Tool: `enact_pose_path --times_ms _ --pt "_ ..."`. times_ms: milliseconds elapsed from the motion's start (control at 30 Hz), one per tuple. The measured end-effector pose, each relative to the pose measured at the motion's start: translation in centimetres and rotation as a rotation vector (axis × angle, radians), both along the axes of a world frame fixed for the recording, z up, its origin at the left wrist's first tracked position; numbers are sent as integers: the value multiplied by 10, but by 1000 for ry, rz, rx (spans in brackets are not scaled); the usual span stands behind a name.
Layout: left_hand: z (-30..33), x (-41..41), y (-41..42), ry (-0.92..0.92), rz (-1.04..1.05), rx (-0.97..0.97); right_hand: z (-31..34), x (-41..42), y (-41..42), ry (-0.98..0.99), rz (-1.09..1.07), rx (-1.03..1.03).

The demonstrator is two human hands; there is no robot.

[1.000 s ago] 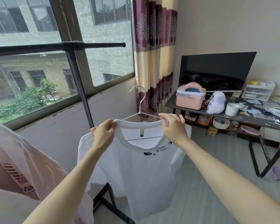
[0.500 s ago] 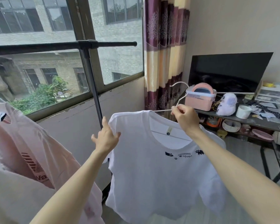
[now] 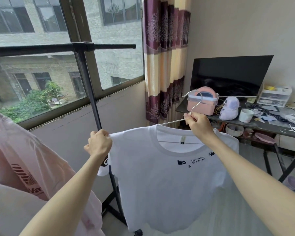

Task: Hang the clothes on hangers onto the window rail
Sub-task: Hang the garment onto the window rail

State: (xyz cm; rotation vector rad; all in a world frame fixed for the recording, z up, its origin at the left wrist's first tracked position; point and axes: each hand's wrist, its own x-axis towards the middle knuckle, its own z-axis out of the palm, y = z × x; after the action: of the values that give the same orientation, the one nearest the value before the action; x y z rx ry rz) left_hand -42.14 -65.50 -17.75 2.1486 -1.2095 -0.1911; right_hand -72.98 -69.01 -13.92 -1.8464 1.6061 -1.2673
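Right hand (image 3: 198, 124) grips the wire hanger (image 3: 192, 106) at its neck; left hand (image 3: 99, 143) pinches the white T-shirt (image 3: 169, 181) shoulder, well below the rail (image 3: 58, 48). I'd lift, turn the hook railward, seat it before releasing.

Both arms outstretched; left hand (image 3: 99, 143) fisted, right hand (image 3: 198, 124) pinching, fingers curled

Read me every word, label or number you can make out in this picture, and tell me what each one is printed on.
"Robinwood studio", read with some doubt, in small dark print beside paw marks on the chest of the white T-shirt.
"Va", cut off, under red stripes on the pink shirt.
A dark mark, maybe "G", on the white T-shirt's sleeve by the left hand: too hidden to read.
The small neck tag: too small to read.
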Motion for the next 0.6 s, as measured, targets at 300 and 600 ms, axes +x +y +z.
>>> enact_pose_path --times_ms 300,600 --pt "12 -52 6 -358 -702 -227 18 22 5 14 118 35" --pt "8 -61 -1 -177 -422 -414 7 8 13 113 37 -84"
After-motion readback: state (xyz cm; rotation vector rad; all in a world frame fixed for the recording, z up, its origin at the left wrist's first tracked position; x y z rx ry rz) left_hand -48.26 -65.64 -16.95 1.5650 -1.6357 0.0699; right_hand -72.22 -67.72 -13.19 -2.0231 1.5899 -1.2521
